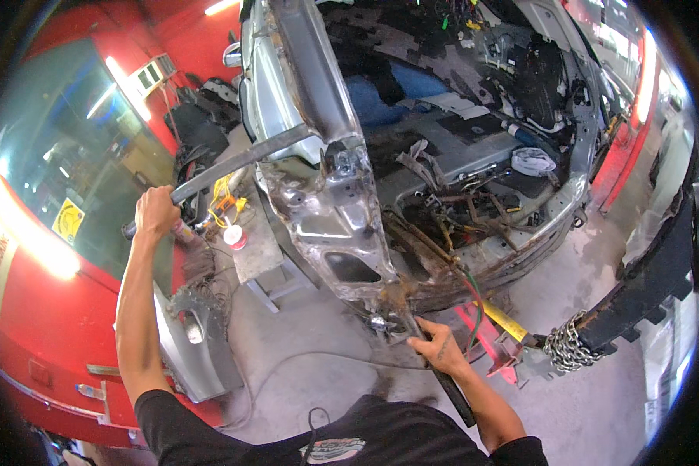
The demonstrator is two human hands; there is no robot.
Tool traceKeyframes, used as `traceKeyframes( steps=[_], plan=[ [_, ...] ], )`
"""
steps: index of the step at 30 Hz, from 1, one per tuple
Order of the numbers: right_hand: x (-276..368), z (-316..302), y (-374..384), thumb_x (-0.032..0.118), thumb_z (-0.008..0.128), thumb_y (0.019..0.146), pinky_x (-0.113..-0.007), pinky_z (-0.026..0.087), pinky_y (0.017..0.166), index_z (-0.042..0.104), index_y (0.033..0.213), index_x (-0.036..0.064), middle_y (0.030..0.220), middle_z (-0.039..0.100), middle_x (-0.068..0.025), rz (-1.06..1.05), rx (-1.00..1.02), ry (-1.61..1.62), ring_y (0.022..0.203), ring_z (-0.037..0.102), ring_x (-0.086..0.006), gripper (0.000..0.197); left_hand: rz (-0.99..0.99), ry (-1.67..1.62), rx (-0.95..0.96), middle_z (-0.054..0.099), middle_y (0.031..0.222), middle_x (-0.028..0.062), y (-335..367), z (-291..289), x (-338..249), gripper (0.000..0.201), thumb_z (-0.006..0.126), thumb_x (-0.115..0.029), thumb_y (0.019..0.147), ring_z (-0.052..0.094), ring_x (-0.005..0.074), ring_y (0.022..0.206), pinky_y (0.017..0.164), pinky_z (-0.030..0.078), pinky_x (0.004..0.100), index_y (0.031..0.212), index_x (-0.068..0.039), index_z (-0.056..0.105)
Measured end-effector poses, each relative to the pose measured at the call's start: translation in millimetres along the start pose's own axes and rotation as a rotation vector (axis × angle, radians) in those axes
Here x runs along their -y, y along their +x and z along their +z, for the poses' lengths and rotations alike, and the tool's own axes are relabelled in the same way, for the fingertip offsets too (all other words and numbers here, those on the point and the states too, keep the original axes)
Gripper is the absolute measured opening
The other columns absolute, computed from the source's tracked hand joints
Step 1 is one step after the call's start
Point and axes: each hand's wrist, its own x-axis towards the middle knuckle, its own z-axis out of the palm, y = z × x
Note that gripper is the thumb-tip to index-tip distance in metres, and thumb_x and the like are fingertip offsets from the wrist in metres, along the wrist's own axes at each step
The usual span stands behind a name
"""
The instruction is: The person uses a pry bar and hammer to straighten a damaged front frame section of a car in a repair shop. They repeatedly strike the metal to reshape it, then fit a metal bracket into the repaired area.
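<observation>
My left hand [157,210] is closed round the near end of a long grey metal bar [241,161]. The bar slopes up to the right, and its far end meets the stripped car body [326,206] below the pillar. Lower down, my right hand [440,349] grips a dark straight bar [452,394]. The upper end of that bar reaches the rusty lower corner of the body's sheet metal. Whether either bar is hooked in or only touching, I cannot tell. Bare, scuffed metal with openings lies between my two hands.
A small bench [260,260] with a white cup [234,236] and a yellow-orange tool [227,203] stands left of the body. A silver body panel [198,342] leans by the red wall. At right are a yellow bar [505,320] and a chain [571,342]. A cable [318,356] crosses the floor.
</observation>
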Motion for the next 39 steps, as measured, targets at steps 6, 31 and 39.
traceKeyframes(
  steps=[6, 31, 39],
  plan=[
    [-16.8, 3.7, -8.9, 0.021, 0.072, 0.086, -0.031, 0.047, 0.053, 0.062, 0.135, -0.0072, 0.076, 0.066, -0.0065, 0.059, -0.059, 0.064, 0.056, 0.057, -0.012, 0.057, 0.012, -0.037, -0.024, 0.072, 0.084, 0.0251, -1.4, 4.2, -1.2, 0.023, 0.065, -0.009, 0.071, 0.071, 0.0443, 0.086, 0.082, 0.056, 0.0535, 0.091, -0.007, 0.077],
    [-1.0, 10.0, -23.8, 0.016, 0.07, 0.082, -0.029, 0.05, 0.069, 0.065, 0.133, -0.0063, 0.089, 0.069, -0.0053, 0.086, -0.166, 0.094, 0.076, 0.06, -0.0108, 0.055, 0.031, -0.07, -0.044, 0.072, 0.087, 0.0256, -2.0, 7.3, 5.0, 0.023, 0.064, -0.009, 0.071, 0.07, 0.045, 0.087, 0.083, 0.056, 0.0535, 0.09, -0.007, 0.077],
    [113.5, -9.9, 6.7, 0.021, 0.072, 0.087, -0.029, 0.046, 0.052, 0.061, 0.129, -0.0046, 0.076, 0.06, -0.0022, -0.316, -0.216, 0.436, 0.059, 0.059, -0.0121, 0.05, 0.031, -0.097, -0.08, 0.071, 0.086, 0.0257, -1.9, 17.1, 13.5, 0.022, 0.064, -0.011, 0.07, 0.07, 0.0457, 0.088, 0.082, 0.055, 0.0545, 0.088, -0.005, 0.075]
  ],
)
